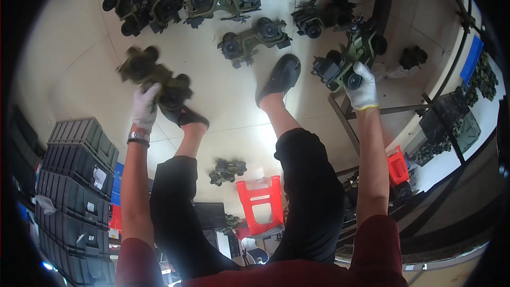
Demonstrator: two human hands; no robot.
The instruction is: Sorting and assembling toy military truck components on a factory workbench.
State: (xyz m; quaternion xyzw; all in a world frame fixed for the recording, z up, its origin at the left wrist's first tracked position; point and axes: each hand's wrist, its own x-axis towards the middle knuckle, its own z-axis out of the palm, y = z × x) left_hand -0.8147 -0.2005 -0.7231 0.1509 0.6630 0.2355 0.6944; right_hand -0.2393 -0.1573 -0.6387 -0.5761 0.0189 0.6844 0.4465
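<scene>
Left hand (146, 107) has its fingers wrapped round a blurry toy jeep (165, 76), right hand (363, 89) likewise gripping a second jeep (355, 52), lol.

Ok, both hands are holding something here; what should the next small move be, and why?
Probably set down the toy car in the left hand, near the parked cars on the floor. The right hand grips a second car, so neither hand looks free to handle anything else.
</scene>
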